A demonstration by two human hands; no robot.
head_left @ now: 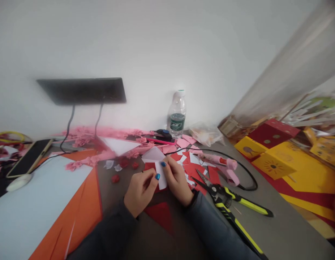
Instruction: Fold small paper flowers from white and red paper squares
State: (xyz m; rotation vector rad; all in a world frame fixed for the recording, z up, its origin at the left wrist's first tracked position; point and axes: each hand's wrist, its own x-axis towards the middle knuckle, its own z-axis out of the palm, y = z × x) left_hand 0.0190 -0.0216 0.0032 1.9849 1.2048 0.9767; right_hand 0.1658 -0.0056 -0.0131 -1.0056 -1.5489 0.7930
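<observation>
A small folded piece of white paper (160,175) is pinched between both my hands over the desk, with red paper showing behind it. My right hand (179,180) grips its right edge, thumb on top. My left hand (141,189) is closed with its thumb tip at the left edge; its other fingertips are partly hidden. A red paper triangle (160,215) lies just below my hands. Red and white paper scraps (193,169) are spread beside my right hand, and small crumpled red paper balls (115,178) sit to the left.
Yellow-handled shears (218,193) lie spread at right, near a pink glue gun (221,161) with its black cable. A water bottle (177,115) stands against the wall. Left are pink paper flowers (80,135), large white sheets (39,202), a phone (30,157) and a mouse (19,182). Yellow boxes (274,164) stand right.
</observation>
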